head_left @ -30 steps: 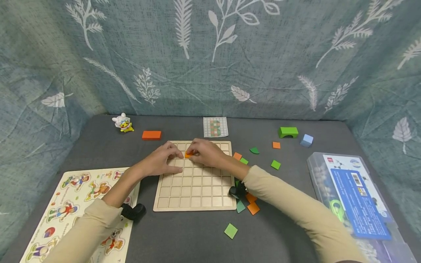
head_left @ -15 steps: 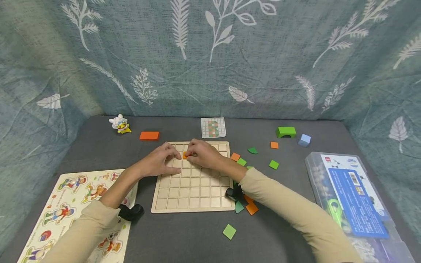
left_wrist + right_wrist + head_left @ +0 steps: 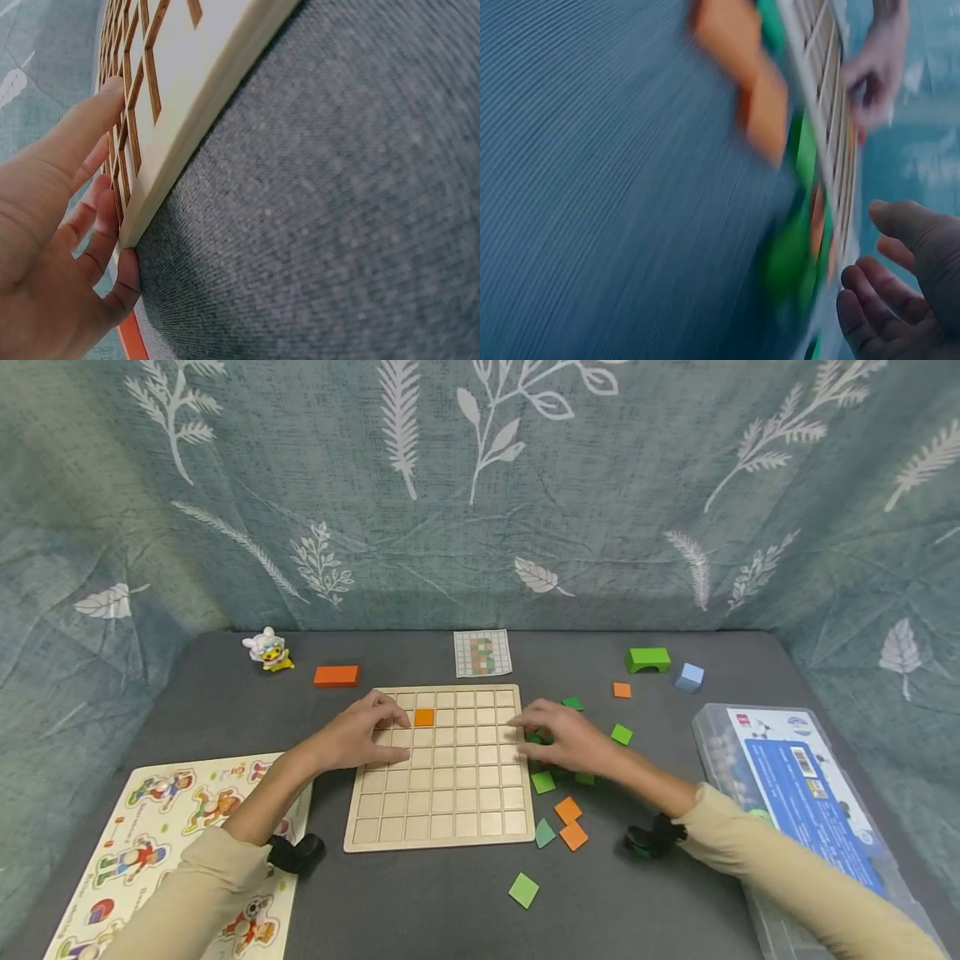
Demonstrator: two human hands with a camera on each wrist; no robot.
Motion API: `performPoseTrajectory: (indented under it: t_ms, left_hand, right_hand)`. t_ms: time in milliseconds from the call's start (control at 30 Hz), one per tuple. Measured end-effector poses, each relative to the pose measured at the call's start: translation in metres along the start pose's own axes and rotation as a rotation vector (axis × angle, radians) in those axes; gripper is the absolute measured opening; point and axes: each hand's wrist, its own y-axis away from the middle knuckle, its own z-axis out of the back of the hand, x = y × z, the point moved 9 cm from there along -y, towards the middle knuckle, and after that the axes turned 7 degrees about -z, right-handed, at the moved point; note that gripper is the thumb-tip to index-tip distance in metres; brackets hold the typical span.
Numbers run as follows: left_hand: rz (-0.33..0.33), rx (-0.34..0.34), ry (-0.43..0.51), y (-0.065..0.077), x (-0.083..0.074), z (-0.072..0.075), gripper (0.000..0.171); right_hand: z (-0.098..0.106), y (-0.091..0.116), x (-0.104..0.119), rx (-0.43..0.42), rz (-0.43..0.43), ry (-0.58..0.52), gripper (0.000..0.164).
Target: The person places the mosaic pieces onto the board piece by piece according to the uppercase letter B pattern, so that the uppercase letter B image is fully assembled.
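A wooden grid board (image 3: 444,777) lies on the dark table. One orange square tile (image 3: 423,717) sits in a cell near its upper left. My left hand (image 3: 351,737) rests at the board's left edge, thumb and fingers spread apart; in the left wrist view its fingertips touch the board's rim (image 3: 196,124). My right hand (image 3: 567,737) hovers by the board's right edge with parted fingers and nothing visible between them. Beneath and around it lie green tiles (image 3: 543,782), partly hidden by the hand. Nearer me are two orange tiles (image 3: 567,810) and a teal quarter-round piece (image 3: 545,833).
A gridded pattern card (image 3: 482,653) lies behind the board. Around it stand a toy figure (image 3: 268,650), a red block (image 3: 337,676), a green arch block (image 3: 648,660) and a blue cube (image 3: 689,677). A picture puzzle board (image 3: 180,827) is at left, a plastic case (image 3: 806,793) at right.
My right hand has let go of the orange tile, which stays in its cell, and has moved right to the loose tiles. The left hand keeps its place at the board.
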Motion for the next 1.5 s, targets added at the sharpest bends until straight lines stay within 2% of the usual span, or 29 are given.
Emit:
performPoseTrajectory:
  t_ms: [67, 167, 233, 333, 600, 900, 1033, 1500]
  left_hand:
    - [-0.004, 0.002, 0.010, 0.001, -0.001, 0.000, 0.033]
    - [0.005, -0.001, 0.007, 0.003, 0.001, 0.001, 0.034]
    - [0.016, -0.003, 0.003, 0.005, 0.004, 0.001, 0.033]
    - [0.020, -0.005, 0.002, 0.006, 0.006, 0.003, 0.034]
    - [0.007, -0.006, 0.013, 0.002, 0.004, 0.002, 0.034]
    - [-0.001, -0.013, 0.004, -0.001, 0.006, 0.001, 0.032]
    - [0.029, -0.004, 0.005, 0.000, 0.008, -0.001, 0.033]
    - [0.043, -0.005, -0.007, 0.001, 0.007, -0.002, 0.034]
  right_hand:
    - [0.020, 0.021, -0.026, -0.038, -0.074, 0.018, 0.036]
    - [0.047, 0.042, -0.060, -0.091, -0.188, 0.043, 0.037]
    - [0.058, 0.050, -0.076, -0.099, -0.247, 0.044, 0.039]
    - [0.065, 0.056, -0.088, -0.089, -0.280, 0.056, 0.041]
    - [0.062, 0.046, -0.086, -0.066, -0.251, 0.053, 0.041]
    - [0.053, 0.015, -0.093, -0.035, -0.228, 0.103, 0.041]
    - [0.047, 0.004, -0.088, 0.010, -0.187, 0.142, 0.038]
    - [0.044, 0.000, -0.082, 0.009, -0.130, 0.196, 0.028]
